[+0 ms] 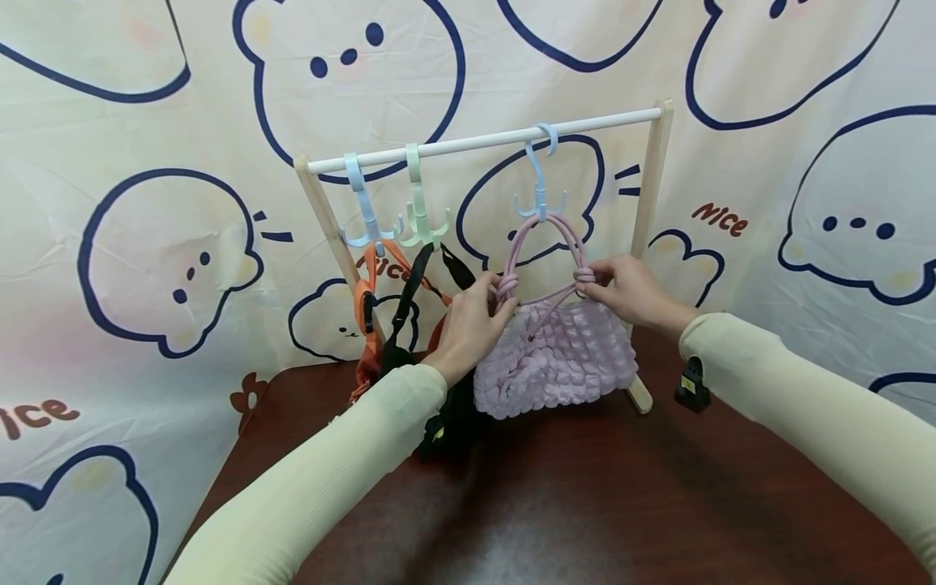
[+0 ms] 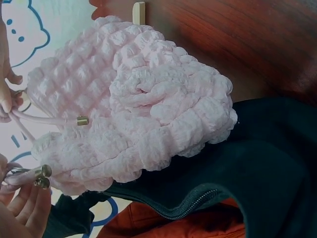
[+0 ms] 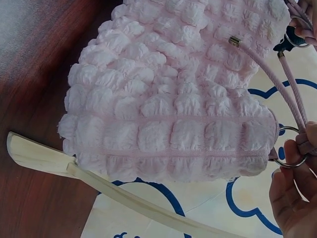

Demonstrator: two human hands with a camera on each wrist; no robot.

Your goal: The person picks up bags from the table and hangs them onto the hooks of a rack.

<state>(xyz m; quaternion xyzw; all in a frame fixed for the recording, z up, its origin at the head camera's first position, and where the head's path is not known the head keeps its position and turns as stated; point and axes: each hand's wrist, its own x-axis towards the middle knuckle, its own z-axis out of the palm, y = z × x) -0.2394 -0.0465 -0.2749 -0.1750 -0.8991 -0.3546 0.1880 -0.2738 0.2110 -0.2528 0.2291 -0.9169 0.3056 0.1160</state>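
A pink puffy handbag point(image 1: 559, 357) hangs by its looped cord handle point(image 1: 521, 244) from a blue hook point(image 1: 539, 183) on the rack's rail. My left hand point(image 1: 471, 321) pinches the knotted cord at the handle's left end. At the right end my right hand point(image 1: 630, 288) pinches the other knot, close to a metal ring point(image 3: 290, 163). Brass-tipped cord ends point(image 3: 262, 62) dangle over the bag's front in the right wrist view. The bag's underside is just above or at the tabletop; I cannot tell which.
A white rail point(image 1: 483, 142) on wooden legs point(image 1: 653, 179) spans the back of the dark brown table point(image 1: 556, 504). Left of the handbag, an orange bag point(image 1: 368, 357) hangs from another blue hook point(image 1: 366, 207) and a black bag point(image 2: 277, 148) from a green hook point(image 1: 418, 199). A patterned cloth point(image 1: 168, 260) covers the wall.
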